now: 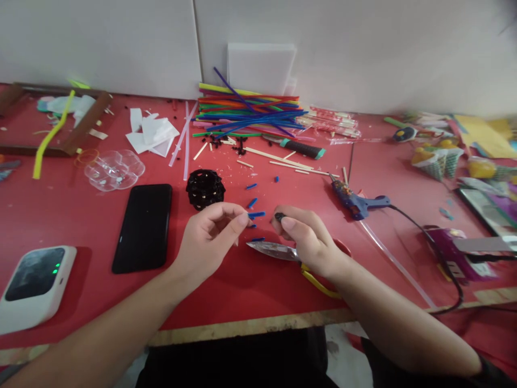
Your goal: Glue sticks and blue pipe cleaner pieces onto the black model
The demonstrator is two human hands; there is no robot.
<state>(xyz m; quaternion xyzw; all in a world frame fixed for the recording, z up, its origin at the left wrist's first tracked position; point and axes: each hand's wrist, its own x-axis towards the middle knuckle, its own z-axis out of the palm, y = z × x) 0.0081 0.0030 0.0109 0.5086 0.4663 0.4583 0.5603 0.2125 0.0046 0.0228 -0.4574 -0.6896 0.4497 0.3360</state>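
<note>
My left hand pinches a short blue pipe-cleaner piece between thumb and forefinger. Opposite it, my right hand is closed on a small black piece, its kind too small to make out. The two hands are close together but apart. Under the right hand lie scissors, their yellow handle partly covered. Between and beyond the hands are several cut blue pieces on the red table. A round black openwork ring stands just behind my left hand.
Colourful pipe cleaners are piled by the wall. A knife and wooden sticks lie in front. Right stands a corded glue gun; left, a phone, a white device and a clear plastic palette.
</note>
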